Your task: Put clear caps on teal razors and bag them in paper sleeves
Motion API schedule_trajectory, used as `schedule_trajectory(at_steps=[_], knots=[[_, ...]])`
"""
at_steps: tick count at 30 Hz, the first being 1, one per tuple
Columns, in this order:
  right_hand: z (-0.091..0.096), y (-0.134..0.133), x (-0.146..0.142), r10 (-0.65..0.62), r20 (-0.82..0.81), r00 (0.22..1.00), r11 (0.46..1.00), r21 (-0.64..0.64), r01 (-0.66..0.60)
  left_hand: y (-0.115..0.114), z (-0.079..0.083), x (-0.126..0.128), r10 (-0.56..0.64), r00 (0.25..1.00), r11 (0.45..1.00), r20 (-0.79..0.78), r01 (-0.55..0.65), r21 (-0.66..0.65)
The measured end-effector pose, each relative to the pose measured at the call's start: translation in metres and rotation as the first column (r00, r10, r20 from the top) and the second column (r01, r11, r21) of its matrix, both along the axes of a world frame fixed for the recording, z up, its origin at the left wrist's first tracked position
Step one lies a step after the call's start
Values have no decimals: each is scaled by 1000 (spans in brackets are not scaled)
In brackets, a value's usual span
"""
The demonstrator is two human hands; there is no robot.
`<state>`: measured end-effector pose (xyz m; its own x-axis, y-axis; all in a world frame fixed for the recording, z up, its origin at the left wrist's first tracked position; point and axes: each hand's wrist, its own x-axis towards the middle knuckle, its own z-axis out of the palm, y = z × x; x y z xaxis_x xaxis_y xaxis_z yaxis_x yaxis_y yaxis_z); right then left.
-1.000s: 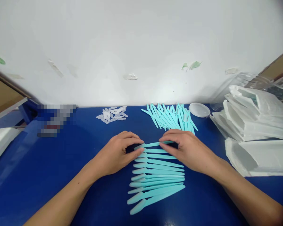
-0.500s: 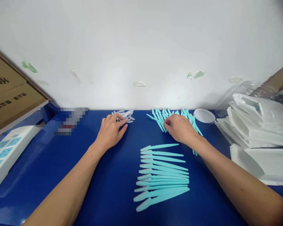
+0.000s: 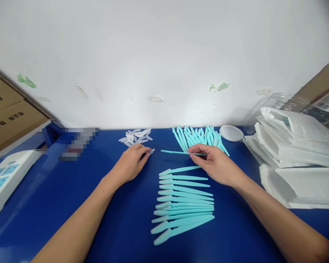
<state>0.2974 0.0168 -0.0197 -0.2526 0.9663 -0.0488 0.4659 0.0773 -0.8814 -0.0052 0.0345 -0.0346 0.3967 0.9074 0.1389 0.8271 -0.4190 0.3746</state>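
Observation:
Between the thumb and fingers of my right hand [image 3: 208,159] is a turquoise eyebrow razor [image 3: 174,152], held level with one end towards the left. My left hand [image 3: 133,160] pinches a small translucent blade cap [image 3: 152,151], a short gap away from that razor's tip. A loose pile of similar caps [image 3: 135,136] lies just behind my left fingers. Beyond my right hand is a heap of turquoise razors [image 3: 199,136]. A column of capped razors [image 3: 185,201] lies side by side in front, their covered ends to the left.
A round translucent lid [image 3: 231,133] sits by the razor heap. White padded pouches [image 3: 298,146] are stacked at the right, with a clear container [image 3: 283,101] behind. At the left are a white power strip [image 3: 9,179] and a cardboard box [image 3: 11,109]. The blue table [image 3: 71,197] meets a white wall.
My right hand has drawn one razor out of the heap towards the front. My left hand has picked a cap from the pile and moved slightly nearer to me.

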Motion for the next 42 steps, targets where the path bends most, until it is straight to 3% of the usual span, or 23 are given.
schedule_trajectory(at_steps=[3, 6, 10, 14, 20, 27, 33, 38, 42], knots=[[-5, 0, -2, -20, -29, 999, 1000, -19, 19, -7, 4, 5, 57, 993, 995, 103, -47, -92], [-12, 0, -3, -8, -75, 997, 997, 74, 13, -11, 9, 9, 138, 963, 976, 232, -94, -194], [-20, 2, -3, 9, -87, 996, 972, 235, 12, -10, 12, 5, 319, 843, 873, 434, -83, -481], [-21, 1, -4, 5, -105, 995, 957, 288, 26, -9, 9, -3, 429, 735, 798, 526, -35, -601], [-19, -4, -6, 31, -113, 993, 945, 328, 8, -9, 6, -1, 407, 719, 767, 564, 66, -638], [-17, -2, -5, 43, -153, 987, 933, 360, 16, -10, 11, -13, 441, 671, 767, 595, 63, -639], [-10, -5, -9, 72, -142, 987, 946, 324, -22, -14, 16, 4, 419, 638, 746, 646, 164, -645], [-9, -4, -5, 58, -128, 990, 942, 334, -12, -12, 18, 0, 492, 542, 753, 681, 128, -645], [-9, -3, -2, 38, -136, 990, 943, 332, 9, -11, 16, -9, 499, 556, 782, 665, 41, -621]])
